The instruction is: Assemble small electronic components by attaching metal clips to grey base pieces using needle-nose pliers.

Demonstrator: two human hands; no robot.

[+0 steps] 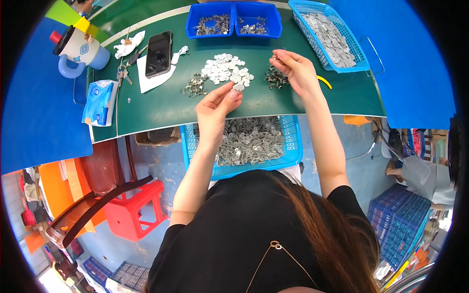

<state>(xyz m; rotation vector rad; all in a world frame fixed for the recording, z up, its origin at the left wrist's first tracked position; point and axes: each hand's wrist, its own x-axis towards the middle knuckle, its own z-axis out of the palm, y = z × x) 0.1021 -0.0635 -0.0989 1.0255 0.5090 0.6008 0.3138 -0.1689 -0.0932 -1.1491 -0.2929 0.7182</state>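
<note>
My left hand [217,106] pinches a small white disc-like piece [238,87] between thumb and fingertips, just in front of a pile of flat white pieces [222,67]. To its left lies a small heap of metal clips [195,85]. My right hand [298,71] is raised over a darker heap of small metal parts [274,78]. Its thumb and fingers are pinched together, and whatever they hold is too small to make out. On my lap, a light blue basket [297,156] full of thin metal parts sits partly under the table edge.
Across the green table [161,107] stand two blue bins [188,22] of metal bits and a blue basket [337,68] of silvery discs. A phone [159,53], keys [124,74], tissue pack [100,103] and tumbler [80,49] are left. A yellow curved handle [325,82] lies right.
</note>
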